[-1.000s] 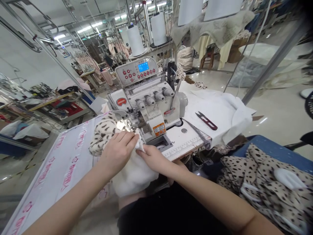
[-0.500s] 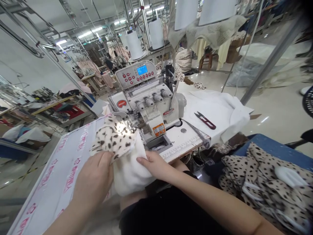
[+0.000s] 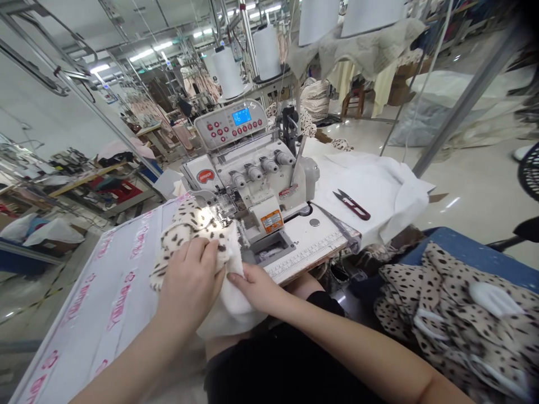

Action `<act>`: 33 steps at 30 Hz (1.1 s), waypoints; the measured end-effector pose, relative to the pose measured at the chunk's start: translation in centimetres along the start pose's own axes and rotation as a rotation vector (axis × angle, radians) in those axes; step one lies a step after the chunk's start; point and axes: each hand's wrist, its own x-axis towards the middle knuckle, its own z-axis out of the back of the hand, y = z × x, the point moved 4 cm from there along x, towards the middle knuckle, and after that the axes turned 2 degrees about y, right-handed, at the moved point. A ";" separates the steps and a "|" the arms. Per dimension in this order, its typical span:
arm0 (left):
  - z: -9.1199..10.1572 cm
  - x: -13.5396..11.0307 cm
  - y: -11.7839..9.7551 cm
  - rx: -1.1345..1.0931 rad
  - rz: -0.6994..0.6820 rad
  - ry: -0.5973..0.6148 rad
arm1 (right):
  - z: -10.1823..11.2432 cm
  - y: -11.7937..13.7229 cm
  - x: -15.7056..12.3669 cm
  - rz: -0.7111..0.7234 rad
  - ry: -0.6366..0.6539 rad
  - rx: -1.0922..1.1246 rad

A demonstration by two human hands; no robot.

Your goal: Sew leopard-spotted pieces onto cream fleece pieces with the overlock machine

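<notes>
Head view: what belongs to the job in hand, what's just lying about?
In the job:
white-and-spotted fabric, in left hand and right hand
sewing machine, fabric up against it

Probably lying about:
snips, on white cloth
spotted cloth pile, on blue surface

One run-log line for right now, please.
left hand: holding spotted fabric | right hand: pinching white fabric | sewing machine: spotted fabric at needle area | snips: on white sheet

Left wall was pale and plain. Overhead fluorescent tubes were lit. Glossy floor showed bright reflections. Wooden stool stood farther back; wood-edged workbench stood at left, near wall.
</notes>
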 end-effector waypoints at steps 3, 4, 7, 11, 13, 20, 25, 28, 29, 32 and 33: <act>-0.3 0.9 -0.2 -0.006 0.002 0.004 | 0.1 -0.2 -0.1 -0.009 0.000 -0.011; -0.4 1.1 -0.1 -0.017 -0.009 -0.017 | 0.1 -0.2 0.0 -0.008 0.000 -0.008; -0.6 1.5 0.0 -0.090 -0.088 -0.112 | 0.0 -0.4 0.1 -0.004 -0.005 0.006; -0.7 1.3 -0.1 -0.160 -0.221 -0.233 | 0.3 -0.3 0.0 -0.014 -0.012 0.013; -0.7 1.1 -0.1 -0.177 -0.244 -0.256 | 0.6 0.0 -0.2 -0.016 -0.009 -0.001; -1.1 0.6 -0.6 -0.273 -0.094 -0.221 | 1.3 0.9 -1.5 -0.017 -0.006 -0.096; -1.2 1.0 -0.6 -0.248 -0.114 -0.215 | 1.6 1.0 -1.3 0.002 -0.006 -0.107; -1.7 2.0 0.1 -0.212 -0.143 -0.175 | 2.1 1.3 -0.3 0.020 -0.016 -0.153; -1.9 2.3 0.4 -0.194 -0.147 -0.158 | 2.2 1.4 0.1 0.023 -0.025 -0.183; -2.2 2.9 0.7 -0.144 -0.143 -0.114 | 2.7 1.6 1.0 0.017 -0.050 -0.263; -2.1 2.9 0.6 -0.139 -0.136 -0.105 | 2.8 1.7 1.2 0.014 -0.050 -0.269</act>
